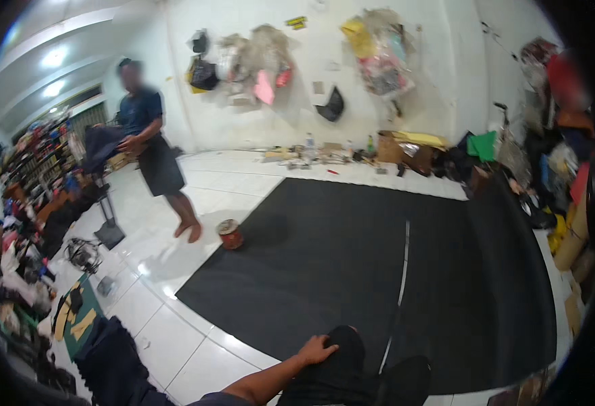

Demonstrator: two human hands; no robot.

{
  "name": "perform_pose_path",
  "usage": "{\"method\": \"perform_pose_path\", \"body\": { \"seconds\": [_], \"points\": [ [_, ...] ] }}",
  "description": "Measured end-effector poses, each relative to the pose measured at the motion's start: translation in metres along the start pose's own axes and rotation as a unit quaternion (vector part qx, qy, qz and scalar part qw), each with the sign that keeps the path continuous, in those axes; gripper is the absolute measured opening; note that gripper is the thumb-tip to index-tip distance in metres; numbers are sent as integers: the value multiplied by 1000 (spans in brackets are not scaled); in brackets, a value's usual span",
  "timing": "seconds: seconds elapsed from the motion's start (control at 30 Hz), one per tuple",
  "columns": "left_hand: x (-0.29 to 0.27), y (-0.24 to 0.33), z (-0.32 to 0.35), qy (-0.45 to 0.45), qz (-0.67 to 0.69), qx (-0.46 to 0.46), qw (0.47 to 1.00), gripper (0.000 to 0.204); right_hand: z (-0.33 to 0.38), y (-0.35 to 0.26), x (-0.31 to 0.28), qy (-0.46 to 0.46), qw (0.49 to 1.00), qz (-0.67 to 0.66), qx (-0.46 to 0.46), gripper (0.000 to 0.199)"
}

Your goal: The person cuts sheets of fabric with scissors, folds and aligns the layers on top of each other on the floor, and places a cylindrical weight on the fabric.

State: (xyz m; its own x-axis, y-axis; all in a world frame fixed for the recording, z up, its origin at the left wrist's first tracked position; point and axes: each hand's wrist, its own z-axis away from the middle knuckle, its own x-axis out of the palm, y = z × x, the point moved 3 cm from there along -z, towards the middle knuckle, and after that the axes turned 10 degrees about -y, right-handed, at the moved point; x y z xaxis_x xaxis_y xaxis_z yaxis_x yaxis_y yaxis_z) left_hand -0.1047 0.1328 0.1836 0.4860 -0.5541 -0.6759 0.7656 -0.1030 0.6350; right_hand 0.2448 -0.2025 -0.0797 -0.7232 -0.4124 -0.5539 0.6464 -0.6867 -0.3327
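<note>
My left hand (319, 350) rests on my bent knee, which is clothed in black, at the bottom middle of the head view. Its fingers lie spread on the fabric and hold nothing. My left forearm comes in from the lower edge. My right hand is out of sight. In front of me a large black mat (379, 271) covers the white tiled floor, with a thin pale line running across it. A small round tin (230, 234) stands at the mat's left edge.
Another person (150, 145) stands barefoot at the left, holding dark cloth. Cluttered shelves and piles (33, 223) line the left side. Bags hang on the far wall (379, 54). Boxes and bundles (555, 169) crowd the right. Dark fabric (111, 358) lies near my left.
</note>
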Motion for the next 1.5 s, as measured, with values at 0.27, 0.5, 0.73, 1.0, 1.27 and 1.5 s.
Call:
{"method": "perform_pose_path", "body": {
  "seconds": [0.27,0.5,0.73,1.0,1.27,1.5],
  "points": [
    [-31,7,12,34,39,17,999,79,-7,108,18,-23,985,161,60,41],
    [-45,25,57,11,-141,67,988,75,-34,-133,-124,260,959,19,-107,80],
    [-62,95,87,-77,-162,105,978,55,-50,-127,-113,203,977,54,-30,79],
    [-69,149,123,-235,-80,24,968,48,-44,-99,-240,147,833,-512,148,76],
    [-22,179,125,-382,-226,6,896,58,97,-88,-412,213,597,-773,37,70],
    [18,344,-150,-328,194,-165,910,55,217,-142,-433,430,896,-44,101,44]
  ]
}}
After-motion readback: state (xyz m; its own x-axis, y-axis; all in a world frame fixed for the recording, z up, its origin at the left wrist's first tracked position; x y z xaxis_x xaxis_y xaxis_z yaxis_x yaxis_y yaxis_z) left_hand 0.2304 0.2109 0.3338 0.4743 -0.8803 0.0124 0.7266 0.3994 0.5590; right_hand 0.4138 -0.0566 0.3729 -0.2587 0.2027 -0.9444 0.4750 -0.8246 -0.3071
